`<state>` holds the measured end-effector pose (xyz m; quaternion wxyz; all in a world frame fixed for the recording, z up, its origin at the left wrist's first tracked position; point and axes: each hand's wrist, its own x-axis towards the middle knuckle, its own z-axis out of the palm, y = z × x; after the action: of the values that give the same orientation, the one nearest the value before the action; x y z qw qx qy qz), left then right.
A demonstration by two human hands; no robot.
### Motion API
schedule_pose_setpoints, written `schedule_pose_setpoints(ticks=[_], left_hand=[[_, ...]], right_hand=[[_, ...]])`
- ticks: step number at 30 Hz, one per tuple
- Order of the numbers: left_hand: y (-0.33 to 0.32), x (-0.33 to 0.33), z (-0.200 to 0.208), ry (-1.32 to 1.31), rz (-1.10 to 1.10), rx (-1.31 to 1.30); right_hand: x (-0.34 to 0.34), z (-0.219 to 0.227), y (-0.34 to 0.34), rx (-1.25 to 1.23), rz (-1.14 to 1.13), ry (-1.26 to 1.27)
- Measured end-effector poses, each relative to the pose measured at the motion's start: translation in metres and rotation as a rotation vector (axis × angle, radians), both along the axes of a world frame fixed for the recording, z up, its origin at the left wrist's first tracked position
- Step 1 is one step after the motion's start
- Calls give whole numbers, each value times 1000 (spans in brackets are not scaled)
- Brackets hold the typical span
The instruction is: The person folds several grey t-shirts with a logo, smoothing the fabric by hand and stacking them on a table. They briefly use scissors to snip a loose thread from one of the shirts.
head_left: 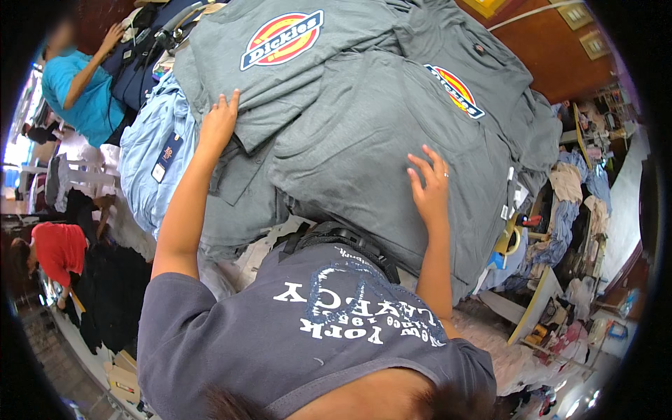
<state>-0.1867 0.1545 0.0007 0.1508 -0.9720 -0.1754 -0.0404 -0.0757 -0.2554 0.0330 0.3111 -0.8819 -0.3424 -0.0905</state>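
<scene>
Grey T-shirts lie spread in a large heap in front of me. My left hand [221, 120] rests open on the left edge of the far grey T-shirt [336, 63], which bears a red, yellow and blue round print. Over the nearer grey T-shirt [350, 140], my right hand [430, 183] has its fingers apart and a ring on one of them; nothing is in it. Whether that hand touches the cloth, I cannot tell. A similar print [455, 91] shows on the shirt at the right. Small white labels [514, 192] stick out at its right side.
Light blue garments [164, 133] with a dark hang tag [166, 157] are piled at the left. Beyond them stands a person in a turquoise shirt [84, 91]; another wears red [57, 252]. Cluttered shelves and loose clothes [563, 182] are at the right, near a wooden board [535, 304].
</scene>
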Motion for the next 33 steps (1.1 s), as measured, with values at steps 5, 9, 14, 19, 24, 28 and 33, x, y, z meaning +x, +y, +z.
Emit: schedule_pose_setpoints(ticks=[5, 9, 14, 19, 24, 28, 33], left_hand=[[-36, 7, 19, 125, 15, -82], [-90, -5, 13, 193, 142, -20], [-127, -13, 34, -240, -12, -557], [-159, -51, 18, -431, -222, -731], [-159, -71, 24, -430, -395, -472], [-106, -60, 54, -476, -277, -781], [-51, -34, 173, -1023, -235, -805]], right_hand=[[-42, -9, -67, -57, -118, 19], [-69, -18, -109, -137, -360, 1], [-97, -29, -155, -182, -818, -123], [-109, -36, -193, -90, -913, -112], [-106, -31, -194, -16, -852, -127], [-88, 0, -225, 215, -834, -25], [-79, 127, -233, 798, -859, -122]])
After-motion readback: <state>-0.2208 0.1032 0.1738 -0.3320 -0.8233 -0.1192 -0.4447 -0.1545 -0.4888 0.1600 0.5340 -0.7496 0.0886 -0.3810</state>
